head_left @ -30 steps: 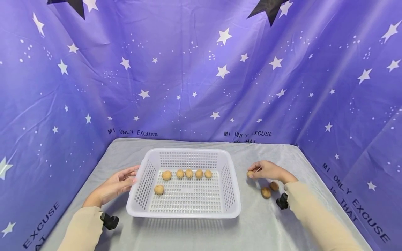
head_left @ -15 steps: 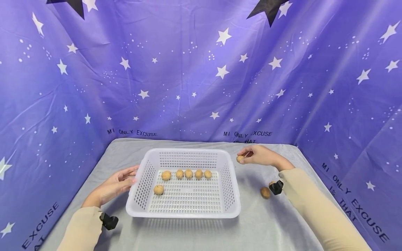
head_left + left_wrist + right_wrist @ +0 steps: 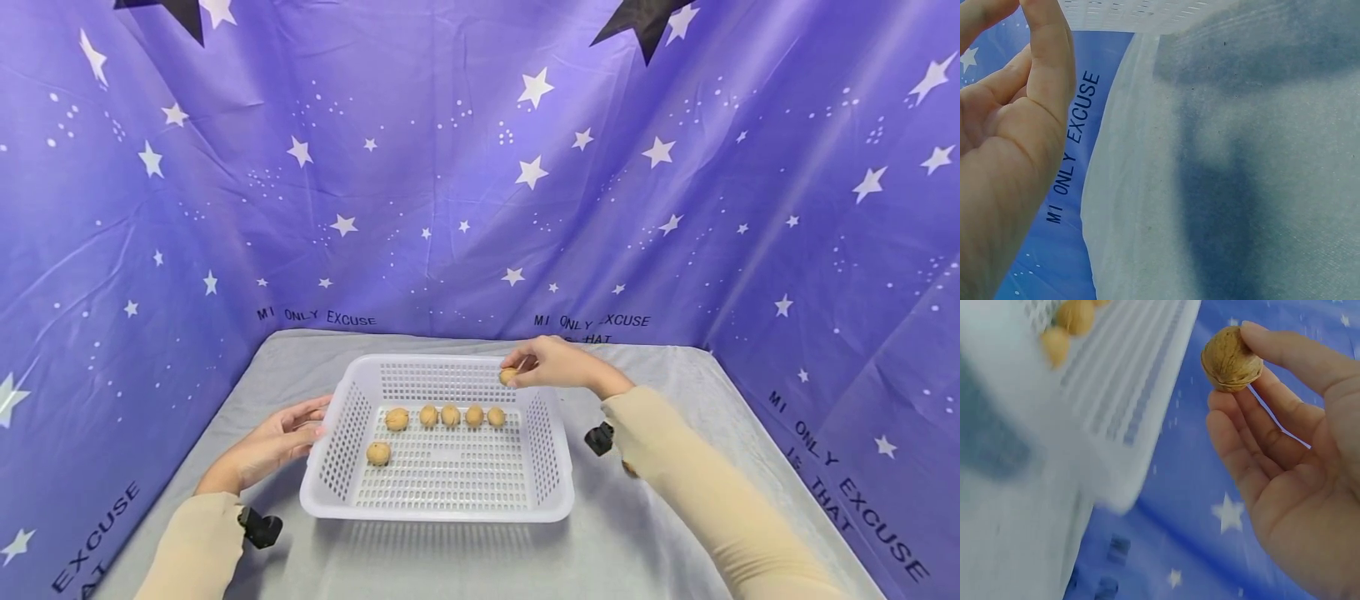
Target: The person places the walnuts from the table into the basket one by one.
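My right hand [image 3: 555, 364] pinches a walnut [image 3: 1230, 360] between thumb and fingertips, over the back right part of a white perforated plastic basket [image 3: 442, 513]. Inside the basket, a back row of several walnuts [image 3: 451, 415] lies on the floor. One more walnut [image 3: 378, 453] sits nearer the front left. My left hand [image 3: 273, 442] is at the basket's left side, its fingers fairly straight and fingertips right at the rim. In the left wrist view that hand [image 3: 1019, 125] shows below the basket's edge, with nothing in its palm.
A grey cloth covers the table [image 3: 420, 562]. Right of the basket a walnut [image 3: 630, 469] lies on it, mostly hidden by the right sleeve [image 3: 697, 475]. Purple star-printed curtains [image 3: 450, 183] stand behind and at both sides. A small black camera [image 3: 260, 527] is on the left wrist.
My right hand has carried its walnut up and left, from the table right of the basket to above the basket. The left hand and the basket have stayed in place.
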{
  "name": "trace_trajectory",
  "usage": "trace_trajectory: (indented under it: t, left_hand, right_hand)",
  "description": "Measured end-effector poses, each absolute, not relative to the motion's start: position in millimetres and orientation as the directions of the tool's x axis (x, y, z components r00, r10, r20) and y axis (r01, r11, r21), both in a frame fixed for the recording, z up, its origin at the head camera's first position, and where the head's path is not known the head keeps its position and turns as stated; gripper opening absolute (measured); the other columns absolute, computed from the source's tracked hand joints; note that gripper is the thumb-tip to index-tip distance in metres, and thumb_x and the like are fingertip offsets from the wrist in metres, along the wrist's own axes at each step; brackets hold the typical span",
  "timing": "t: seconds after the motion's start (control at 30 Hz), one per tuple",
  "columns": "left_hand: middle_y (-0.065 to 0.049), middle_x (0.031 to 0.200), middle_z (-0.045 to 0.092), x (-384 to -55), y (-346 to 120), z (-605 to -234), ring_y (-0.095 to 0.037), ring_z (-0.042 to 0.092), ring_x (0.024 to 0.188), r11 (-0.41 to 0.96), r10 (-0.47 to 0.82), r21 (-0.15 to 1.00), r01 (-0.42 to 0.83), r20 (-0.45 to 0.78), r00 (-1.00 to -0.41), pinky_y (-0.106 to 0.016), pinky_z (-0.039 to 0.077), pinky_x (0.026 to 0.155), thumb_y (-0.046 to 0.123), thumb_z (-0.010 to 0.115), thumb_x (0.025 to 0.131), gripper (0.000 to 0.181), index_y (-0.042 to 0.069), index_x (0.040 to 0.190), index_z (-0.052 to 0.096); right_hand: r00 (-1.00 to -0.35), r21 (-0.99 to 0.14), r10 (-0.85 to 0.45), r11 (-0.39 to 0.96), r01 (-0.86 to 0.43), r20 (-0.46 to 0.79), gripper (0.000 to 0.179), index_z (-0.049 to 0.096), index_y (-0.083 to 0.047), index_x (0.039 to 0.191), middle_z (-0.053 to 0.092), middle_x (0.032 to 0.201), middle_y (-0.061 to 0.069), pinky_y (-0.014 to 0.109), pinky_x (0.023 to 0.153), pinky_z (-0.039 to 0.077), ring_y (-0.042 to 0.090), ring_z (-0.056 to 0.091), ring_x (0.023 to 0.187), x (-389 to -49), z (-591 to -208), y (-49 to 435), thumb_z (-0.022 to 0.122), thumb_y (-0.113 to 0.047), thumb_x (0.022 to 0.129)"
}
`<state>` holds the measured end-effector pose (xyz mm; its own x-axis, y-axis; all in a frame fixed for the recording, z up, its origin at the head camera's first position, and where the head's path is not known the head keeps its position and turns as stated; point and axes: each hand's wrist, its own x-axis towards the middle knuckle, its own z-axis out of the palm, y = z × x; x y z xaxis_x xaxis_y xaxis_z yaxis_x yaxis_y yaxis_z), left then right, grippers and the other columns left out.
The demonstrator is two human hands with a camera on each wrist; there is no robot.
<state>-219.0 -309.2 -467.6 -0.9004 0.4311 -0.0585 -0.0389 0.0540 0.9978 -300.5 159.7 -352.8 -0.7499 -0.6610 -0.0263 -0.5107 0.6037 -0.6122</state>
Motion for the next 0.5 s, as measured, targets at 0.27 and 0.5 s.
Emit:
trace_trajectory:
  t: [0.27,0.5]
  left_hand:
    - [-0.019,0.141,0.047,-219.5,-311.1,-468.2,-0.018,0.059,0.118,0.03,0.443,0.998,-0.05,-0.058,-0.895,-0.035,0.053,0.096,0.001,0.053,0.102,0.063,-0.004,0.157,0.021]
    - [-0.021,0.14,0.046,-219.7,-309.3,-466.3,-0.02,0.06,0.117,0.034,0.44,0.998,-0.052,-0.062,-0.896,-0.036,0.053,0.096,0.001,0.054,0.102,0.064,-0.003,0.156,0.022]
  right_hand:
    - [-0.658,-0.636,-0.749,0.542,-0.549,-0.071,0.033,0.071,-0.008,0.118,0.071,0.104,-0.006,0.025,0.087,0.053,0.007,0.066,0.094,-298.5,-369.6,95.6,0.078,-0.02,0.089]
    - [-0.634,-0.69,-0.762,0.529,-0.494,-0.13,0.029,0.072,-0.012,0.112,0.071,0.097,-0.01,0.021,0.086,0.052,0.004,0.065,0.091,-292.5,-391.4,51.9,0.081,-0.019,0.086]
